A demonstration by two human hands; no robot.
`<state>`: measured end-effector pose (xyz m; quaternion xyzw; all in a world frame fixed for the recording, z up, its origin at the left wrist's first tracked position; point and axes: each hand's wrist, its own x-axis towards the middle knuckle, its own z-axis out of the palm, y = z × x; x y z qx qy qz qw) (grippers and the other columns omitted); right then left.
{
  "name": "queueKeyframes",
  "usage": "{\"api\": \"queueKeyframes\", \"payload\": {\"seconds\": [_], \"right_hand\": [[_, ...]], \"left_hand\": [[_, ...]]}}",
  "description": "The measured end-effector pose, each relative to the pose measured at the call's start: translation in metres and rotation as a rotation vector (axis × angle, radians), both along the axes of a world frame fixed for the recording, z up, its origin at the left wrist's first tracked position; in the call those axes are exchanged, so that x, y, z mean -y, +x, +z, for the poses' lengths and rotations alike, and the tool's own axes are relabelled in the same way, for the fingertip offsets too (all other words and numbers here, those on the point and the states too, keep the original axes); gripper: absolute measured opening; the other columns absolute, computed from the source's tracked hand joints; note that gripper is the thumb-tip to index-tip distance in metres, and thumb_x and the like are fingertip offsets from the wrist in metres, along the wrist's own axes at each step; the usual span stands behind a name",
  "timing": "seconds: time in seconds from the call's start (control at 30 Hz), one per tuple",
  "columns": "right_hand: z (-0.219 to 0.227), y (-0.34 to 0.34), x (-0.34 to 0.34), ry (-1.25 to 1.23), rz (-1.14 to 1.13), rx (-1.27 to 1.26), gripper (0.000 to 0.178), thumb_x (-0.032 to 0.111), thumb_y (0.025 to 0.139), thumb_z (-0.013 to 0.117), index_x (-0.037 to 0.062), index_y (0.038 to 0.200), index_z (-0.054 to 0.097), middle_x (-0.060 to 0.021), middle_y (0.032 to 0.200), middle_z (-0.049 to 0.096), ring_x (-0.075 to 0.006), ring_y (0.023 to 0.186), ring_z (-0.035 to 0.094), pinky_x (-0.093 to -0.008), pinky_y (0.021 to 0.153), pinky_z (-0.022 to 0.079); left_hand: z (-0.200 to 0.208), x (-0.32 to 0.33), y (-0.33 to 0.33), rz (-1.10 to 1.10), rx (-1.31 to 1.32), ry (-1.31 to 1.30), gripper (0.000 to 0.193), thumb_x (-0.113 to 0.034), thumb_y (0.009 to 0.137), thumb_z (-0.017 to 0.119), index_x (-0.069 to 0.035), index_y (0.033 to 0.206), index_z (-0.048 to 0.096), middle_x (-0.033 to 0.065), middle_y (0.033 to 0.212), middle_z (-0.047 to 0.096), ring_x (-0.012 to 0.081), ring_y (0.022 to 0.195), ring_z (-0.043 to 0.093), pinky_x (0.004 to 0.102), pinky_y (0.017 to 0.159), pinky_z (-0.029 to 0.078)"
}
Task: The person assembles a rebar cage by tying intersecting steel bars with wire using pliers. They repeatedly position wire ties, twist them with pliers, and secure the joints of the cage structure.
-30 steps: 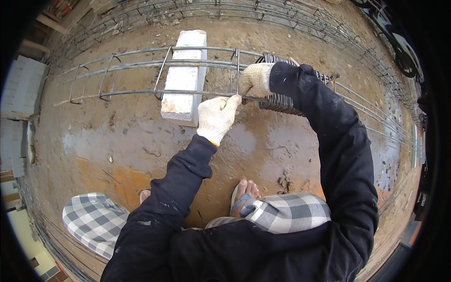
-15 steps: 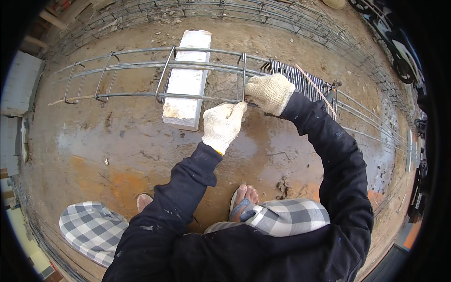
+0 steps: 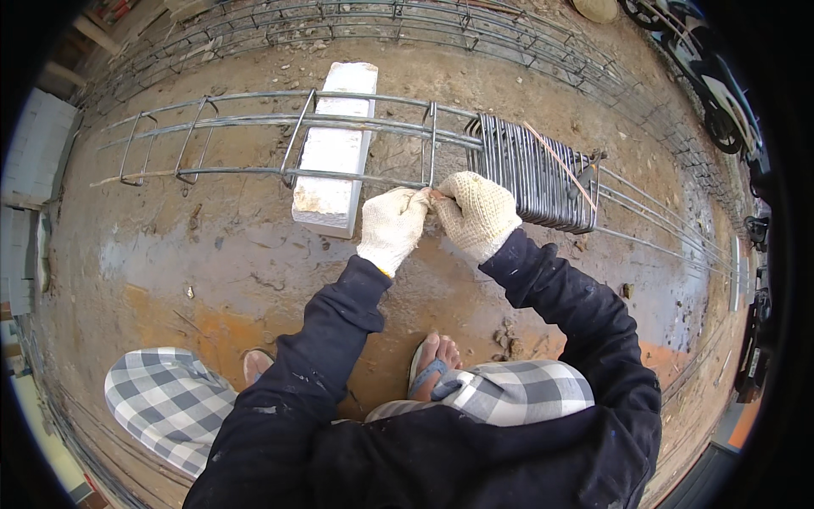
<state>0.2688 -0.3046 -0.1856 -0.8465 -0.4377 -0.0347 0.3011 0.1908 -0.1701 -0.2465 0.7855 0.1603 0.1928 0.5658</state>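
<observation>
My left hand [image 3: 393,227], in a cream knitted glove, is closed in a pinch beside the lower corner of a rectangular steel stirrup [image 3: 433,148]. My right hand [image 3: 480,215], gloved alike, meets it there with fingers pinched together. Whatever lies between the fingertips is too small to make out. The stirrup stands around the long bars of a rebar cage [image 3: 229,121], at their near bar. Right of my right hand, many stirrups are bunched tightly in a stack [image 3: 527,174] on the same bars. A white block [image 3: 332,153] lies crosswise beneath the cage.
On the stirrup stack rest a thin pinkish strip [image 3: 555,157] and a dark tool-like object. More rebar cages [image 3: 398,19] stretch along the far side. Motorbikes [image 3: 721,110] stand at the far right. Pale blocks [image 3: 38,153] are stacked at left. The ground is wet and muddy.
My right hand has come down and toward me from the cage's middle bars to my left hand's fingertips, uncovering the stirrup stack. My left hand has shifted slightly left.
</observation>
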Motion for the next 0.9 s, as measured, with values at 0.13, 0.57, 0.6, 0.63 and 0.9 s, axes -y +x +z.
{"api": "queueKeyframes", "payload": {"seconds": [0.13,0.57,0.6,0.63,0.9], "right_hand": [[-0.028,-0.013,-0.002,0.104,-0.018,0.215,0.010,0.017,0.085,0.065,0.0080,0.083,0.063,-0.0101,0.073,0.060,-0.0308,0.070,0.062,-0.0408,0.062,0.050],[-0.025,-0.030,-0.001,-0.023,-0.076,0.212,0.018,0.024,0.085,0.063,0.0086,0.094,0.063,-0.0097,0.084,0.060,-0.0296,0.079,0.063,-0.0421,0.066,0.051],[-0.021,-0.030,-0.002,-0.079,-0.094,0.109,0.019,0.025,0.085,0.062,0.0087,0.095,0.064,-0.0097,0.085,0.060,-0.0298,0.079,0.063,-0.0422,0.066,0.052],[-0.016,-0.029,0.000,-0.128,-0.092,0.111,0.022,0.029,0.092,0.057,0.0086,0.092,0.066,-0.0109,0.083,0.063,-0.0305,0.078,0.065,-0.0427,0.065,0.052],[0.024,0.005,-0.009,-0.220,0.036,-0.253,0.050,0.040,0.099,0.045,0.0051,0.073,0.071,-0.0148,0.061,0.064,-0.0331,0.061,0.065,-0.0414,0.062,0.052]], "left_hand": [[0.002,-0.009,-0.008,-0.045,0.052,0.001,0.027,-0.023,0.095,0.056,0.000,0.090,0.070,0.0146,0.075,0.068,0.0284,0.068,0.067,0.0355,0.062,0.050],[0.108,-0.018,-0.018,-0.394,-0.246,-0.680,0.020,-0.020,0.093,0.063,0.000,0.097,0.064,0.0012,0.078,0.060,0.0069,0.062,0.055,0.0195,0.051,0.043],[0.105,-0.016,-0.020,-0.355,-0.269,-0.694,0.019,-0.017,0.093,0.061,0.002,0.099,0.064,0.0032,0.081,0.061,0.0097,0.066,0.058,0.0217,0.055,0.047],[0.103,-0.019,-0.026,-0.377,-0.271,-0.734,0.019,-0.014,0.093,0.060,0.003,0.101,0.063,0.0053,0.083,0.063,0.0125,0.069,0.062,0.0240,0.059,0.050],[0.032,-0.018,-0.031,-0.380,-0.209,-1.246,0.036,-0.026,0.097,0.060,-0.002,0.124,0.059,0.0122,0.119,0.063,0.0256,0.109,0.062,0.0456,0.092,0.054]]}}
